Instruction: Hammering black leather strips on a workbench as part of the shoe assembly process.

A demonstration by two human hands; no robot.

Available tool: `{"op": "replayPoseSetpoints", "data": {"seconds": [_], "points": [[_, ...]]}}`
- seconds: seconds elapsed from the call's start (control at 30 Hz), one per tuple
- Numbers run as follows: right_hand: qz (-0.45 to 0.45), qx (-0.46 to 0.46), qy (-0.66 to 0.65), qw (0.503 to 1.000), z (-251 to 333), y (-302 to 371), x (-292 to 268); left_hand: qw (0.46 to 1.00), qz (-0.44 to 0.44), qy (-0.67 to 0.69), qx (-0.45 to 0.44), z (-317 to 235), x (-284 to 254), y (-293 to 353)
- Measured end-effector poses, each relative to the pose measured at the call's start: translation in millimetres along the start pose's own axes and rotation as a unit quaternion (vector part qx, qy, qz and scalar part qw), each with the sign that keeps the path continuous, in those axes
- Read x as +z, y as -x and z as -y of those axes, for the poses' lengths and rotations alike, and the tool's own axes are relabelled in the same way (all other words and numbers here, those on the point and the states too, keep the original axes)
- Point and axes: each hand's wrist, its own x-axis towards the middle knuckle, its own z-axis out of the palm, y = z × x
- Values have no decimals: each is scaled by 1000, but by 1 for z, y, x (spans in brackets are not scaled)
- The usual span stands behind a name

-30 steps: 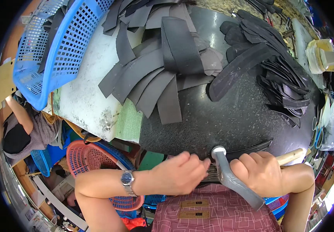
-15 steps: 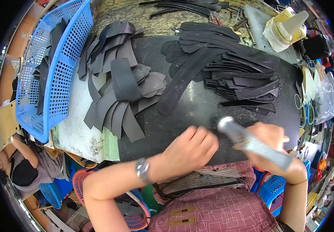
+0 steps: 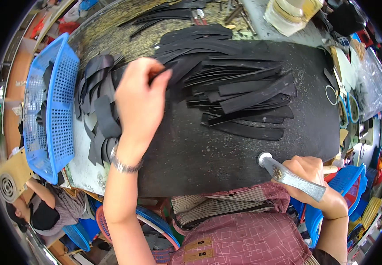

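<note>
My left hand [image 3: 141, 99] reaches over the left part of the black work mat [image 3: 217, 159]. Its thumb and fingers pinch the end of a black leather strip [image 3: 183, 70] that runs off toward the longer strips behind. My right hand [image 3: 306, 170] is wrapped round a metal hammer [image 3: 292, 179] at the mat's near right edge; the round face points left. A fanned pile of narrow black strips [image 3: 248, 95] lies in the middle of the mat, and broader strips [image 3: 195, 34] are stacked beyond it. Dark grey curved pieces [image 3: 107, 117] lie left of my left hand.
A blue perforated basket [image 3: 63, 106] with dark pieces stands at the left. Scissors [image 3: 349, 108] and a clear plastic bag [image 3: 376, 84] are at the right edge. A yellowish glue container [image 3: 290, 17] stands at the back right. Another person [image 3: 54, 212] sits at lower left.
My left hand has moved from the mat's near edge, forward and left, and now grips a black strip. The hammer stays in my right hand, slightly lower. The head view has shifted.
</note>
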Motion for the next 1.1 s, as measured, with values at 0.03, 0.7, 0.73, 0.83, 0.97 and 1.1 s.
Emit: {"op": "replayPoseSetpoints", "data": {"seconds": [0.03,0.7,0.73,0.83,0.97,1.1], "points": [[-5,2,-1,1000,-5,3,1,998,-35,44,20,-5,-3,3],[62,-6,22,998,-15,40,-7,879,316,171,313,-87,70,96],[59,-10,32,998,-15,40,-6,867,298,156,368,-86,69,96],[111,-11,-7,994,-22,28,-28,839,291,106,447,-85,69,98],[61,-45,83,994,-17,18,-29,819,267,59,505,-88,68,98],[87,-48,83,992,-19,13,-26,806,264,39,528,-90,66,94]]}}
